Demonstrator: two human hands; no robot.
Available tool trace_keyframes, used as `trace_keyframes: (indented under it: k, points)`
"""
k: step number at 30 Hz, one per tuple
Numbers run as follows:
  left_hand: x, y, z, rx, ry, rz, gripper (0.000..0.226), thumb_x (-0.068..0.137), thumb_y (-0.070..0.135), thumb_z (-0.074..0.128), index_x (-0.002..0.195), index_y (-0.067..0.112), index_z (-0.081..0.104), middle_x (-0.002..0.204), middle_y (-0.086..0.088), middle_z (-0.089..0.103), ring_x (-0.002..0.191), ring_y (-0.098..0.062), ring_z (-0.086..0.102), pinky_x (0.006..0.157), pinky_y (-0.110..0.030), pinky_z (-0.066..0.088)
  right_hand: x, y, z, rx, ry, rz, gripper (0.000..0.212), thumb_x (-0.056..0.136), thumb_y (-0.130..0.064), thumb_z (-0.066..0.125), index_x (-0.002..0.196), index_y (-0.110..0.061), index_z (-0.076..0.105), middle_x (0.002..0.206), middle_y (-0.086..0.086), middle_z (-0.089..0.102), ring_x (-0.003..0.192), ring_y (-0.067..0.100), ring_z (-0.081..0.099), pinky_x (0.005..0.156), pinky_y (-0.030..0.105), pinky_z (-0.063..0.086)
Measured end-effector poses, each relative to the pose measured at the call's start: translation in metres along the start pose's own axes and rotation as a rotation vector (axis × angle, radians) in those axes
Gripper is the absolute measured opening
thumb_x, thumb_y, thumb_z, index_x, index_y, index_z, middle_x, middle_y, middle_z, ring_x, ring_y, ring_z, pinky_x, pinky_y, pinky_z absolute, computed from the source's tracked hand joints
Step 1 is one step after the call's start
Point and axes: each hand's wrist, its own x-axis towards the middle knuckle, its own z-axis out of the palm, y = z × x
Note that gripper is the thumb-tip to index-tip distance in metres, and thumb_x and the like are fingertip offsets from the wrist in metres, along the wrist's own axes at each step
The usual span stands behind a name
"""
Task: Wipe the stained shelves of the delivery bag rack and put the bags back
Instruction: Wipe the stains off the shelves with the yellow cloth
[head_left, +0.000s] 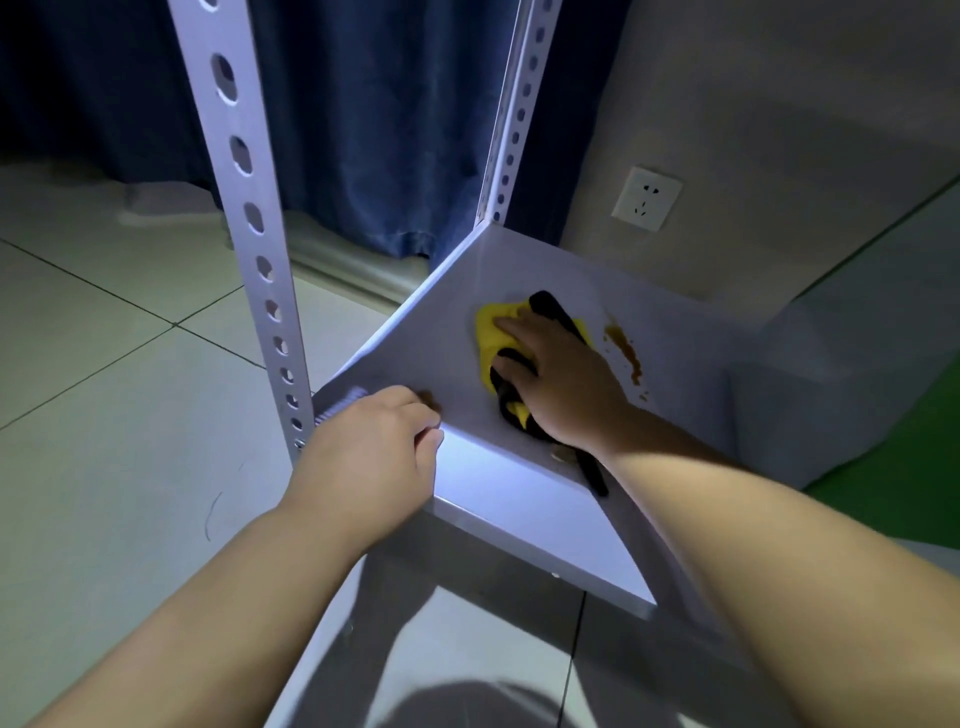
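Two hands: left hand (369, 447) grips the white metal shelf (519, 501) edge; right hand (561, 379) (fingers flat) presses a yellow-black cloth (491, 322).

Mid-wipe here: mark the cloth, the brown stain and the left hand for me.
yellow cloth (491, 327): head view, on its bare yellow far corner.
brown stain (626, 353): head view, on the middle of the smear.
left hand (371, 457): head view, on the back of the hand gripping the shelf (519, 499) edge.

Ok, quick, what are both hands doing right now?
Left hand: grips the shelf edge.
Right hand: open, pressing the yellow cloth down.
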Motion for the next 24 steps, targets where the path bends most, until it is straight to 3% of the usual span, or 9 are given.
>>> trace_keyframes:
  k: [4,9,12,16,20,22,24]
  points:
    - [0.000,0.001,0.000,0.012,-0.018,0.004,0.027,0.094,0.030,0.039,0.105,0.027,0.064,0.106,0.010,0.058,0.094,-0.014,0.053,0.067,-0.022,0.036,0.006,-0.009,0.006,-0.141,0.005,0.063,0.049,0.097,-0.039,0.038,0.143,-0.026,0.032,0.154,0.000,0.024,0.141,0.022,0.020,0.114,0.035,0.017]
    - [0.000,0.002,0.000,-0.014,-0.037,-0.011,0.027,0.094,0.028,0.041,0.107,0.023,0.064,0.108,0.006,0.058,0.095,-0.018,0.055,0.071,-0.027,0.044,-0.058,-0.017,-0.003,-0.013,-0.014,0.062,0.046,0.093,-0.043,0.044,0.137,-0.037,0.036,0.152,-0.013,0.021,0.139,0.013,0.017,0.109,0.029,0.021]
    - [0.000,0.003,0.001,-0.032,-0.038,-0.017,0.027,0.094,0.026,0.042,0.108,0.020,0.065,0.109,0.004,0.059,0.093,-0.018,0.055,0.075,-0.029,0.048,-0.088,-0.013,-0.010,-0.024,-0.018,0.110,0.047,0.094,-0.042,0.042,0.140,-0.035,0.033,0.152,-0.013,0.020,0.140,0.013,0.015,0.110,0.028,0.021]
    - [0.002,0.004,-0.001,0.001,-0.040,-0.023,0.026,0.093,0.026,0.043,0.107,0.021,0.065,0.106,0.004,0.060,0.088,-0.017,0.053,0.068,-0.025,0.041,-0.102,0.006,-0.015,-0.078,0.025,0.355,0.050,0.096,-0.042,0.036,0.144,-0.035,0.023,0.156,-0.009,0.011,0.143,0.015,0.010,0.113,0.035,0.021]
    - [0.004,0.008,-0.001,0.074,-0.047,-0.025,0.027,0.093,0.027,0.042,0.105,0.023,0.066,0.104,0.005,0.060,0.090,-0.017,0.053,0.065,-0.025,0.039,-0.079,0.028,-0.018,-0.167,0.085,0.598,0.052,0.097,-0.043,0.031,0.146,-0.032,0.019,0.158,0.000,0.007,0.144,0.025,0.003,0.116,0.038,0.009]
    - [0.007,0.009,-0.002,0.091,-0.046,-0.030,0.027,0.093,0.029,0.042,0.106,0.024,0.065,0.103,0.005,0.059,0.091,-0.018,0.054,0.067,-0.027,0.043,-0.059,0.038,-0.014,-0.296,0.103,0.626,0.051,0.098,-0.042,0.026,0.146,-0.026,0.021,0.157,0.009,0.008,0.144,0.030,-0.002,0.116,0.040,0.001]
    - [0.011,0.010,-0.002,0.121,-0.053,-0.020,0.032,0.093,0.036,0.040,0.116,0.027,0.060,0.107,0.004,0.058,0.097,-0.019,0.055,0.072,-0.029,0.046,-0.038,0.044,-0.013,-0.248,0.138,0.713,0.053,0.097,-0.042,0.025,0.146,-0.022,0.020,0.155,0.018,0.003,0.143,0.034,-0.004,0.116,0.043,0.000]
